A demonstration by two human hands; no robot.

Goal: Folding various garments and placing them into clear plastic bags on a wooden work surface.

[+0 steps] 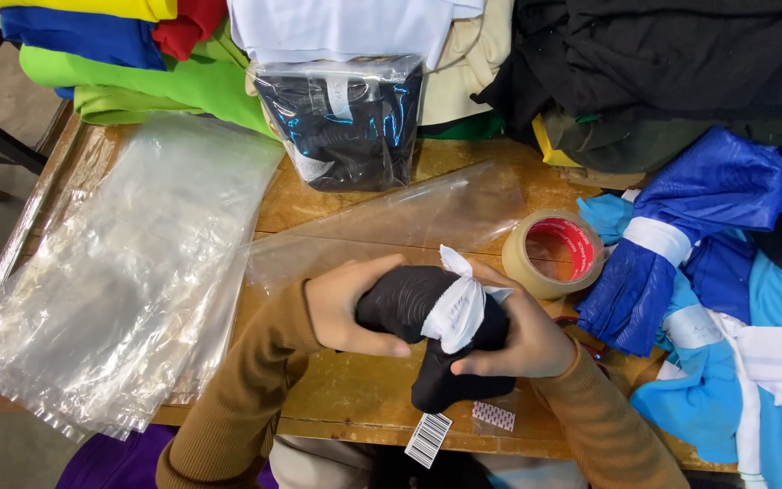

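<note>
Both my hands hold a rolled black garment [409, 303] just above the wooden table [355, 398]. A white fabric strip [459, 308] is tied around its middle. My left hand [346, 308] grips the roll's left end. My right hand [518, 335] wraps its right side, fingers against the white strip. A barcode tag [428, 440] hangs from the garment's lower end. A single clear plastic bag [382, 231] lies flat just beyond my hands.
A stack of clear bags [119, 272] covers the table's left. A bagged black garment [346, 122] stands behind, among folded coloured clothes [138, 72]. A tape roll [554, 254] sits right of my hands. Blue tied garments [717, 299] pile at the right.
</note>
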